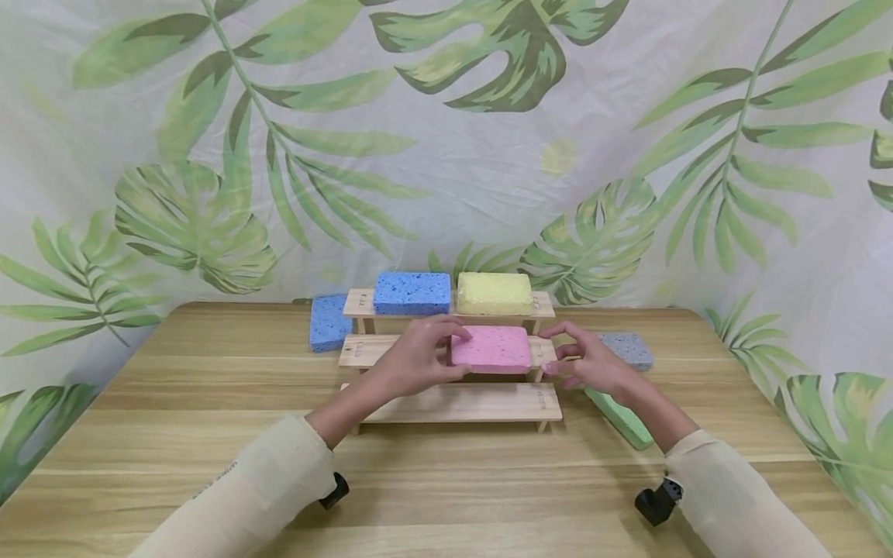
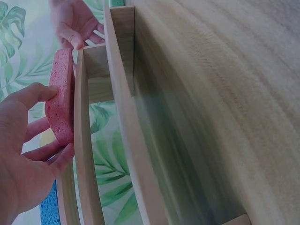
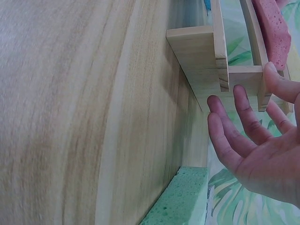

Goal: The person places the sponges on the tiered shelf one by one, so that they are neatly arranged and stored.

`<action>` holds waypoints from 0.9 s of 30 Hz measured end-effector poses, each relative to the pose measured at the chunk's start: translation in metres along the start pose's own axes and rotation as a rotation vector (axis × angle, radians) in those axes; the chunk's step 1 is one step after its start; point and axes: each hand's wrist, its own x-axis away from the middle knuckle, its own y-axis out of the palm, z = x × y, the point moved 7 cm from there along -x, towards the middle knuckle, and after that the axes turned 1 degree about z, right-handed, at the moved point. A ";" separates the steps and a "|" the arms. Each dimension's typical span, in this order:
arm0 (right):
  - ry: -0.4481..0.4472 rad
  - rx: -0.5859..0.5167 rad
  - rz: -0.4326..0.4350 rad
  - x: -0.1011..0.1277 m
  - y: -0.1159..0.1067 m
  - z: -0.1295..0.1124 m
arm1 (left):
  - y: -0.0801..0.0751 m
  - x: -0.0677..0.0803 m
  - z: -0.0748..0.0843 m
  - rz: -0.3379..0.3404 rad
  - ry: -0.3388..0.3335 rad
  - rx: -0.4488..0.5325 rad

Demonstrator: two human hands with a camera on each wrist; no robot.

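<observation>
A person's left hand point(image 1: 417, 360) is gripping a pink rectangular sponge point(image 1: 491, 349) on the middle step of a tiered wooden rack point(image 1: 460, 403), while the right hand point(image 1: 591, 363) is hovering beside it, fingers loosely spread

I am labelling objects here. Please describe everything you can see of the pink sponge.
The pink sponge is a rectangular block with rounded corners and a porous, pitted surface. It lies flat on the middle step of the wooden tiered shelf, toward its right end. The left hand grips its left end with thumb and fingers. The right hand is open beside its right end, apparently not touching.
</observation>
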 end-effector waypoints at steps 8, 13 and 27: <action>0.001 -0.004 -0.004 0.001 0.000 -0.002 | 0.004 0.001 0.000 -0.040 -0.034 0.002; 0.006 -0.006 -0.003 0.001 0.001 -0.002 | 0.002 0.003 -0.001 -0.089 -0.061 -0.052; 0.005 -0.008 -0.003 0.001 0.002 -0.004 | -0.001 0.002 0.000 -0.092 -0.072 -0.083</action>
